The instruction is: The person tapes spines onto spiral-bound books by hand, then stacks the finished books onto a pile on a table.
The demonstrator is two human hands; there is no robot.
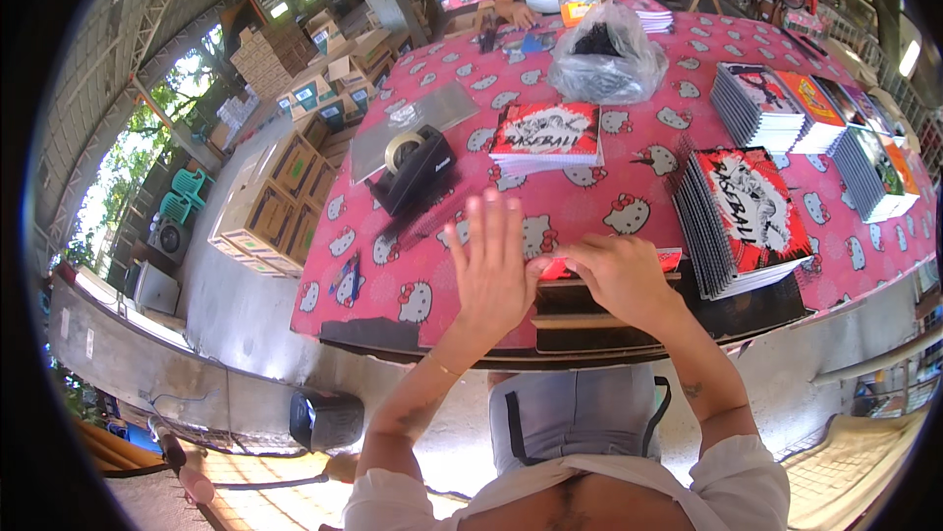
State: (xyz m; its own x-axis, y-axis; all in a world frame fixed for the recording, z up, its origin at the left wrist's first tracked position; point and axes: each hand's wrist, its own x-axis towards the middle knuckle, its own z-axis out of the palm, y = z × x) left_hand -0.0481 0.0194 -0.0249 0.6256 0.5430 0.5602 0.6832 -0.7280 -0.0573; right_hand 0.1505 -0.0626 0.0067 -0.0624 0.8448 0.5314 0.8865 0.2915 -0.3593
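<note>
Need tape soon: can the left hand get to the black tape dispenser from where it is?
Probably yes. The left hand lies flat and open at the table's near edge, and the black tape dispenser sits just beyond it to the left. Only bare pink tablecloth lies between them.

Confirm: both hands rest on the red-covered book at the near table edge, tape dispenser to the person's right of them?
Not quite. The head view shows the tape dispenser to the person's left. Left hand and right hand do rest on the red-covered book at the near table edge.
</note>
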